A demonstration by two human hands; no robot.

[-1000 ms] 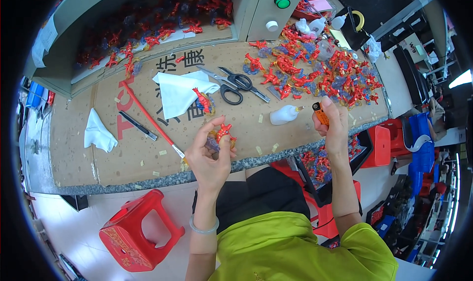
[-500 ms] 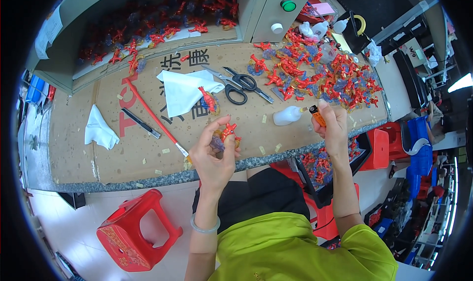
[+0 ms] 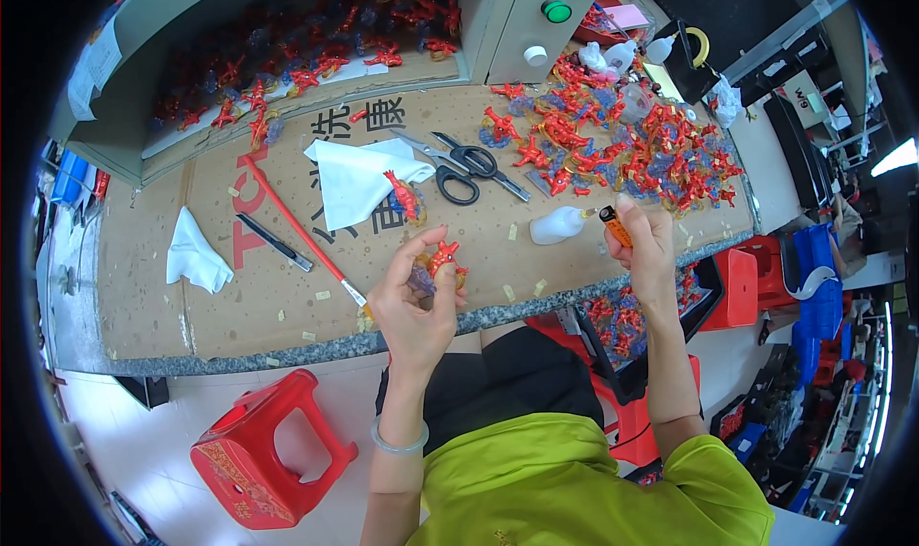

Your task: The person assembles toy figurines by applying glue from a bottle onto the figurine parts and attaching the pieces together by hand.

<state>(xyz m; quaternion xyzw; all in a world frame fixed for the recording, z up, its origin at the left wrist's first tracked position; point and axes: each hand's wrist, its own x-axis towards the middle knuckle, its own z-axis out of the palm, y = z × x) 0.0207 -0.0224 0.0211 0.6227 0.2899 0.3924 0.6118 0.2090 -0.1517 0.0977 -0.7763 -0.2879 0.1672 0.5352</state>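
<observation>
In my left hand point(image 3: 414, 302), a small red figurine point(image 3: 445, 257) with clear purple and yellow parts is pinched between thumb and fingers, above the near part of the table. My right hand point(image 3: 643, 242) is closed around a short orange cylinder point(image 3: 618, 227) with a black end; it resembles a battery, but its exact kind is unclear. Close to its black end is the tip of a white squeeze bottle point(image 3: 557, 226), which lies tilted on the cardboard. Another red figurine point(image 3: 404, 198) rests beyond my left hand, beside a white cloth point(image 3: 359, 178).
Black-handled scissors point(image 3: 469, 168), a red-handled brush point(image 3: 297, 221), a black cutter knife point(image 3: 275, 242) and a second cloth point(image 3: 196, 251) lie on the cardboard. Many figurines point(image 3: 670, 149) are heaped at the right; more fill the grey booth point(image 3: 507, 29). A red stool point(image 3: 254, 455) stands below left.
Both hands keep their grips and nearly the same places. The view has shifted very slightly; nothing on the table has visibly moved.
</observation>
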